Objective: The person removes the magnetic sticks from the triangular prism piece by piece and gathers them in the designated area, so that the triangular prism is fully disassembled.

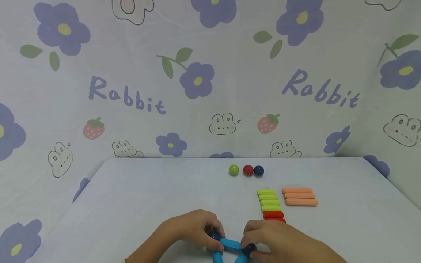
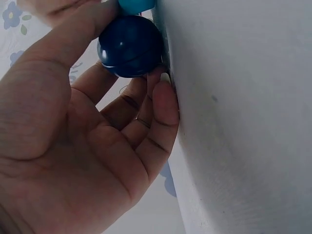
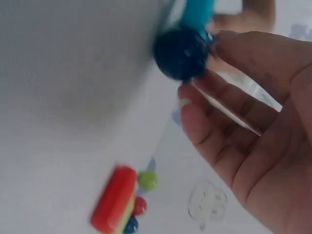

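Observation:
Close to the front edge of the view, my left hand (image 1: 197, 228) holds a dark blue ball (image 1: 214, 235) between thumb and fingers; its glossy side shows in the left wrist view. My right hand (image 1: 279, 237) pinches a second dark blue ball (image 1: 249, 250), which the right wrist view also shows. A light blue rod (image 1: 231, 244) joins the two balls. From the left ball another light blue rod (image 1: 217, 257) runs toward me, and a third light blue rod (image 1: 241, 258) slants down from the right ball. Their near ends are cut off by the frame.
Beyond my right hand lie several yellow-green rods (image 1: 269, 202) and two red rods (image 1: 273, 215) in a row. Three orange rods (image 1: 300, 196) are to their right. Farther back sit a green ball (image 1: 234, 170), a red ball (image 1: 248, 170) and a dark blue ball (image 1: 258, 171).

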`<state>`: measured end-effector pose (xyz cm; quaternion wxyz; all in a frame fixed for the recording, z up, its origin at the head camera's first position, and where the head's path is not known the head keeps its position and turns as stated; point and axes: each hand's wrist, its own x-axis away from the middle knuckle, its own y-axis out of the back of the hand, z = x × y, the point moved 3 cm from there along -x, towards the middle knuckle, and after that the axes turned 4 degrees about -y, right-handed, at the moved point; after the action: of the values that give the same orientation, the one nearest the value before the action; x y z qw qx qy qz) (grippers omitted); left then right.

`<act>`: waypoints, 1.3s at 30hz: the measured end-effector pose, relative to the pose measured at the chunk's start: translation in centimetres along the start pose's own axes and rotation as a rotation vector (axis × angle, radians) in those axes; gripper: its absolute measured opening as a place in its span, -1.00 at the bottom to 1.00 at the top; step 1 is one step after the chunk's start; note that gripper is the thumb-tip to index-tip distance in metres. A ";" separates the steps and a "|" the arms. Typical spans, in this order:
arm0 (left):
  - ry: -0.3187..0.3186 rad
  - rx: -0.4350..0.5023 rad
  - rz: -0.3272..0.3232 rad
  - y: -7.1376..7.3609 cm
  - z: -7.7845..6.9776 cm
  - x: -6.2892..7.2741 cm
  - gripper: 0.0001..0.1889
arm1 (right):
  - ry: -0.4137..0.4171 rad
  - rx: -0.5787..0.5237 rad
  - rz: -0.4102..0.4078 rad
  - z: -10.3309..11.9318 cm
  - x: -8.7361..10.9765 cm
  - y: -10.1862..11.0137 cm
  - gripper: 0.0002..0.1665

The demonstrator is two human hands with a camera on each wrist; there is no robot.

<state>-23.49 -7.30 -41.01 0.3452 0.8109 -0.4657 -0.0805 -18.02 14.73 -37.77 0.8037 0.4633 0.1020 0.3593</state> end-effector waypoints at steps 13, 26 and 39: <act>-0.026 -0.003 0.024 0.1 -0.2 0.0 -0.88 | -0.043 -0.042 0.093 -0.8 -0.4 -0.9 -0.88; -0.031 -0.043 0.008 0.4 0.0 0.4 -0.88 | -0.080 0.038 -0.420 -8.0 -1.2 10.5 -0.46; -0.026 -0.003 0.025 0.4 -0.1 0.3 -0.87 | -0.331 0.037 -0.432 -14.8 -6.7 11.5 -0.56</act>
<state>-23.53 -7.59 -40.61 0.3414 0.8032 -0.4803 -0.0873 -35.76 23.78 -37.67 0.8588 0.4979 0.0723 0.0970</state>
